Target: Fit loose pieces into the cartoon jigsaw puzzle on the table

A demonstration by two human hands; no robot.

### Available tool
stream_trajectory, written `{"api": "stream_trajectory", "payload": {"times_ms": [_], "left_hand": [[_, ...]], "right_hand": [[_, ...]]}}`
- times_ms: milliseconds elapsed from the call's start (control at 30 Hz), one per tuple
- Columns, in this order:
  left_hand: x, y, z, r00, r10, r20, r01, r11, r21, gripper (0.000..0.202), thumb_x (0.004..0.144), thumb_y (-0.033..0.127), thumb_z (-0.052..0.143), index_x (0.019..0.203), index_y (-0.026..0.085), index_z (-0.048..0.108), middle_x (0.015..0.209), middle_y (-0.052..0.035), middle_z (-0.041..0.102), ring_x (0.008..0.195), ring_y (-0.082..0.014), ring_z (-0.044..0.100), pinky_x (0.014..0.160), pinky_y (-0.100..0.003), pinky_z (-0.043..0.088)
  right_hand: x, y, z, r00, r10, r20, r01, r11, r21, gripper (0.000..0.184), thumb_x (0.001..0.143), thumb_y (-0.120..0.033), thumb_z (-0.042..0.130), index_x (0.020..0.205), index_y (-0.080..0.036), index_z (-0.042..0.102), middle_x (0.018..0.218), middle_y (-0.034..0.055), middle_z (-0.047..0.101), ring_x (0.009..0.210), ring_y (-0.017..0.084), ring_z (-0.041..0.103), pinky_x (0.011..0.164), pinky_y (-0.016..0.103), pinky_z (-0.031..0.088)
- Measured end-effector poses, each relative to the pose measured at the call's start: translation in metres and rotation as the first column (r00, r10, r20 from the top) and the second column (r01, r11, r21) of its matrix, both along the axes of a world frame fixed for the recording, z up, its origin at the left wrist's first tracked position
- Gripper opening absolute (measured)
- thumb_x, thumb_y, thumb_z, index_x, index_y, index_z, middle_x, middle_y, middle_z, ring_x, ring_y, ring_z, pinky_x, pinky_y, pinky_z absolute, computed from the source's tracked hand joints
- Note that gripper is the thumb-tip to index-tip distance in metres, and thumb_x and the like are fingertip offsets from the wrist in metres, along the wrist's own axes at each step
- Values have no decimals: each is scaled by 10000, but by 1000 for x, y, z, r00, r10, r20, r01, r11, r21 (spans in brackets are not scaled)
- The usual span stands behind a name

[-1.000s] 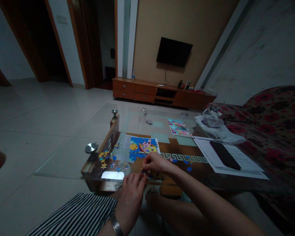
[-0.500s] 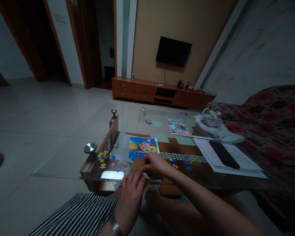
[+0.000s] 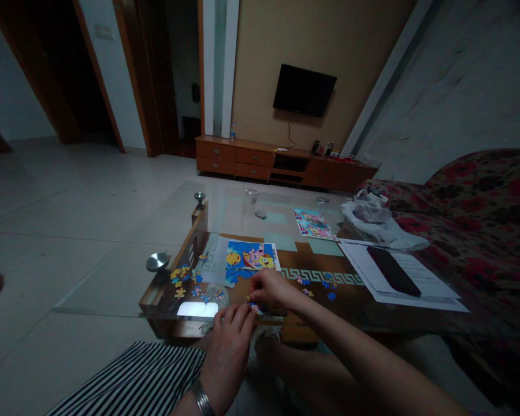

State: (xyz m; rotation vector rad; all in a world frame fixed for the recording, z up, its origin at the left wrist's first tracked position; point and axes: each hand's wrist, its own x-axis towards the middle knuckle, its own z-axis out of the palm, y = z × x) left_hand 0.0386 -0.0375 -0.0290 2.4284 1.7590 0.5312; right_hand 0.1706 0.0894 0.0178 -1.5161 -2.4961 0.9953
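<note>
My right hand (image 3: 268, 289) is closed in a pinch at the front edge of the glass table, fingertips on a small jigsaw puzzle piece that they mostly hide. Just below them lie joined-looking colourful puzzle pieces (image 3: 255, 308), partly covered by both hands. My left hand (image 3: 231, 338), with a silver bracelet at the wrist, rests on the table edge, its fingers stretched out and their tips touching these pieces. Beyond the hands lies a cartoon puzzle picture (image 3: 250, 257) on white paper. Loose yellow pieces (image 3: 179, 277) and blue pieces (image 3: 205, 297) are scattered to the left, more loose pieces (image 3: 328, 283) to the right.
Papers (image 3: 359, 271) with a black phone (image 3: 393, 270) on top lie at the right, near a white plastic bag (image 3: 372, 222). A second cartoon sheet (image 3: 314, 224), a glass cup (image 3: 251, 202) and a round lid (image 3: 260, 214) stand farther back. Metal table supports (image 3: 158, 262) are at the left.
Both hands stay nearly in place, the right fingertips shifting only slightly over the pieces. The whole view has moved a little.
</note>
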Motion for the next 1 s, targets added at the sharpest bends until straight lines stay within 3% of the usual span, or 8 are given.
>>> {"api": "stream_trajectory", "payload": {"times_ms": [233,467,633,733,800,833,933,1000], "left_hand": [[0,-2,-5,999,26,42,-26,1000,-1,671,711,-91,380,1282,225,539,1303,-27,582,1153,-227,498,1006,-438,417],[-1,0,-18,997,21,78,-29,995,97,653,703,-104,361,1226,227,571,1250,-23,605,1138,-213,508,979,-409,428],[-6,-1,-25,982,-28,186,-31,951,306,538,779,-65,353,1205,191,557,1233,-91,571,1126,-219,508,934,-379,452],[-4,-7,-33,952,-236,193,152,915,373,406,845,14,371,1159,174,575,1163,-108,596,1072,-209,540,883,-326,476],[1,-10,-46,912,-382,149,347,913,215,351,857,53,393,1092,194,613,1054,-78,644,967,-190,583,826,-289,492],[4,-12,-55,902,-414,122,411,910,53,339,850,58,403,1049,207,634,1005,-60,660,921,-184,598,811,-283,496],[10,-11,-92,929,-371,-11,324,826,-461,370,818,67,427,1061,209,667,1107,-71,668,1033,-228,600,911,-359,473],[5,-6,-118,935,-343,-91,228,779,-584,381,811,78,430,1068,185,690,1197,-95,645,1175,-266,539,1027,-423,389]], "right_hand": [[15,7,7,990,-12,-141,-7,992,-129,97,792,-143,594,724,-141,664,662,1,655,563,90,552,531,182,401],[101,23,41,962,-248,-114,258,962,92,48,767,-149,611,797,-137,647,750,27,653,672,134,566,603,221,409],[159,22,26,919,-393,-20,390,903,178,84,728,-92,578,749,-133,648,725,43,659,674,155,575,584,229,395],[168,19,13,911,-411,28,402,902,158,86,710,-89,595,731,-144,657,691,28,665,641,148,591,561,214,395],[170,19,8,910,-410,61,399,906,140,86,698,-88,608,719,-148,666,669,19,670,618,143,601,544,207,391],[171,20,7,907,-415,75,402,904,144,96,692,-82,608,719,-149,672,668,19,675,617,143,607,543,205,389],[176,23,7,889,-448,100,422,883,204,156,692,-67,582,760,-149,696,723,32,697,663,152,623,576,213,393],[181,26,10,880,-464,102,429,868,251,181,710,-78,569,801,-150,709,775,43,707,713,162,630,609,223,400]]}}
